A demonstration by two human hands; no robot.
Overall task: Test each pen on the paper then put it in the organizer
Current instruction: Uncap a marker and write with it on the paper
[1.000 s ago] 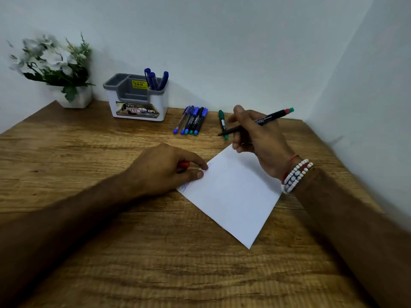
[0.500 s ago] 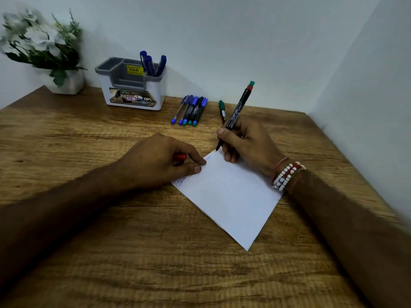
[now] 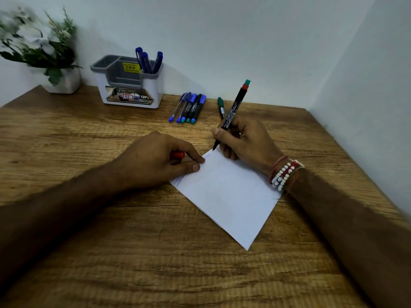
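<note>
Plainly, in the head view, both forearms reach in from the near edge of the wooden worktop (image 3: 133,252) and meet at the white paper (image 3: 226,196), which lies flat and turned so that one corner points away from the person. The right hand (image 3: 244,138) rests at the paper's far corner with its wrist on the paper's right edge. Its thumb and fingers are curled in a writing grip round a black pen (image 3: 235,105). The pen stands steeply, its red-and-green end up and leaning away, its tip at that far corner. Beaded bracelets (image 3: 283,174) circle the right wrist. The left hand (image 3: 155,161) lies knuckles-up at the paper's left edge, its fingers curled round a small red piece (image 3: 178,154), with thumb and forefinger tips pressing on the sheet. Blue scribbles (image 3: 180,180) show on the paper beside that hand. Beyond the paper, a row of blue and black pens (image 3: 189,107) lies side by side, with a green pen (image 3: 221,106) just to their right. Farther beyond and to the left stands the white and grey organizer (image 3: 129,85), with three blue pens (image 3: 148,61) upright in its right compartment. A blurred potted plant (image 3: 40,47) sits left of it.
</note>
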